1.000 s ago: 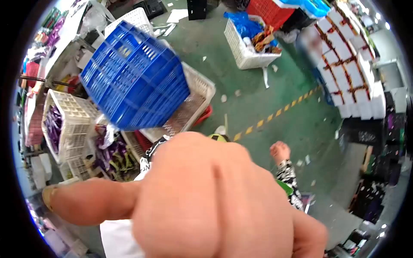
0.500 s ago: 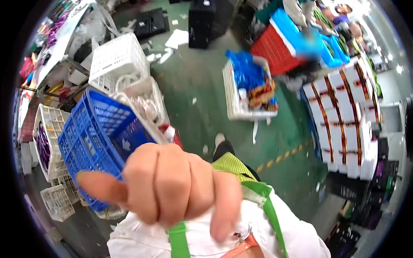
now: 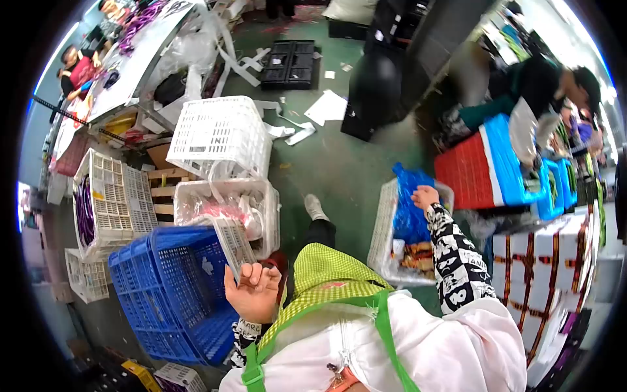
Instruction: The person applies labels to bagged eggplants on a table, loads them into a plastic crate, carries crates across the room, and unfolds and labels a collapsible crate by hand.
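Observation:
My left hand (image 3: pixel 253 295) hangs low in front of my body, palm turned up, fingers loosely bent and apart, with nothing seen in it. It is beside the blue crate (image 3: pixel 173 294) and the near end of a white basket (image 3: pixel 271 228) holding clear plastic bags. My right hand (image 3: pixel 426 197) reaches forward over another white basket (image 3: pixel 384 228), fingers curled in, nothing visible in them. Under it a blue plastic bag (image 3: pixel 410 219) fills the far part of that basket; whether the hand touches it, I cannot tell. Brown-and-orange packets (image 3: pixel 418 260) lie nearer me.
An upturned white crate (image 3: pixel 222 134) and more crates (image 3: pixel 108 196) stand left. A black folded crate (image 3: pixel 287 64) and paper scraps (image 3: pixel 326 108) lie on the green floor. At right are a red crate (image 3: pixel 465 173), banded white boxes (image 3: pixel 542 268) and a bending person (image 3: pixel 542 81).
The closed hand held close to the camera is gone from there. Both hands are now apart and lower, the right one over the basket. The view has shifted, and one foot shows further forward.

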